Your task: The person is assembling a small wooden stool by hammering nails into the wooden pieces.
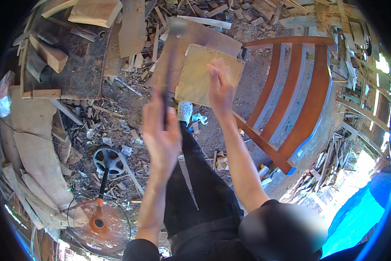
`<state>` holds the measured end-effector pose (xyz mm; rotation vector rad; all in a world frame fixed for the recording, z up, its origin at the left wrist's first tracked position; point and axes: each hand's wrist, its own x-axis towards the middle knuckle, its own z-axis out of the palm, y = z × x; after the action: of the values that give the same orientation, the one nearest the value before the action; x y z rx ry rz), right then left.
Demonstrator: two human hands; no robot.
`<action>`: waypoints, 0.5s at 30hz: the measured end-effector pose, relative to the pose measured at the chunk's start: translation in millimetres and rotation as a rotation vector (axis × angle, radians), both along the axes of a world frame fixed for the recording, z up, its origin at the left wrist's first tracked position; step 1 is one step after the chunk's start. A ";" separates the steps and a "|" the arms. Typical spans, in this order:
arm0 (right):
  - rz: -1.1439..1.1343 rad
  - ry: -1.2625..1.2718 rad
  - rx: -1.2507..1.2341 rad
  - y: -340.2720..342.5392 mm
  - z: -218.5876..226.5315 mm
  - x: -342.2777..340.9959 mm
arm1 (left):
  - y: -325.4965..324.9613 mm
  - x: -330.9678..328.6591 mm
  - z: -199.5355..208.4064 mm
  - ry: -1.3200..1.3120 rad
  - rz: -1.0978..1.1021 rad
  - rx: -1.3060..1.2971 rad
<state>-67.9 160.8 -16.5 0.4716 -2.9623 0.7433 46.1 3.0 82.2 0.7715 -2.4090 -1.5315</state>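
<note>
My left hand [160, 135] is wrapped round the dark handle of a hammer [171, 61]. The hammer points away from me, and its grey head is smeared by motion above the far left side of a plywood board [195, 80]. This pale, square board has small dark dots along its edges. Over its right part hovers my right hand [221, 91], fingers drawn together in a pinch and partly blurred. Whatever sits between those fingertips is too small or blurred to name. A brown flat sheet [217, 37] lies under and beyond the board.
On the right stands a slatted brown wooden frame [286, 91]. A pedestal fan [99, 222] is at the lower left, its round base [109, 161] on littered ground. A dark worktable [86, 69] with wood offcuts occupies the far left. Scrap wood [334, 161] is piled at the right.
</note>
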 end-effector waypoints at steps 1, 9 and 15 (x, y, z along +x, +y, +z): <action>-0.064 -0.303 -0.447 -6.9 26.6 17.5 | 15.4 0.6 -0.4 -0.030 -0.094 0.029; -0.662 -0.616 -0.897 25.8 80.6 37.7 | 25.6 -40.8 -58.1 0.230 -0.689 0.248; -0.449 -0.539 -0.441 21.7 83.6 35.2 | -27.5 -131.5 -135.2 -0.314 -0.062 0.618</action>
<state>-32.6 182.6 67.1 -0.4762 -2.9975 1.5913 -85.4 -24.4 -53.0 1.1230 -2.1611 -2.3834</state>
